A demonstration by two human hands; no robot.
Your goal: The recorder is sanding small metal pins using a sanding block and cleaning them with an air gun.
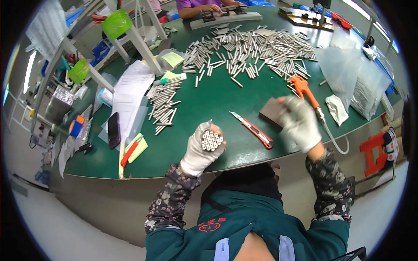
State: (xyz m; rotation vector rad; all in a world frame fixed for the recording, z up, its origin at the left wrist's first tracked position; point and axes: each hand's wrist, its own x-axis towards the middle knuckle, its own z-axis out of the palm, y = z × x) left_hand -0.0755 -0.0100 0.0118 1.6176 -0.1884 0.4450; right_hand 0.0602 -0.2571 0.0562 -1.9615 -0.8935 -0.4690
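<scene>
My left hand point(198, 150), in a white glove with bare fingertips, is closed around a bundle of short metal tubes point(212, 141). Their round ends with holes face up. My right hand point(300, 122), gloved the same way, is over the right end of a brown block point(272, 112). Its fingers are smeared by motion, so I cannot tell whether they touch the block or hold anything. Between my hands lies a red utility knife point(257, 132) with its blade out. An orange air blow gun point(307, 93) with a clear hose rests just beyond my right hand.
A wide heap of metal tubes point(248, 48) spreads across the far table, with a smaller pile point(164, 104) at left. Papers point(133, 89), a phone point(113, 130) and a red-handled tool point(130, 152) lie left. Plastic bags point(368, 89) stand right. Opposite, another person's hands point(212, 8) work at a fixture.
</scene>
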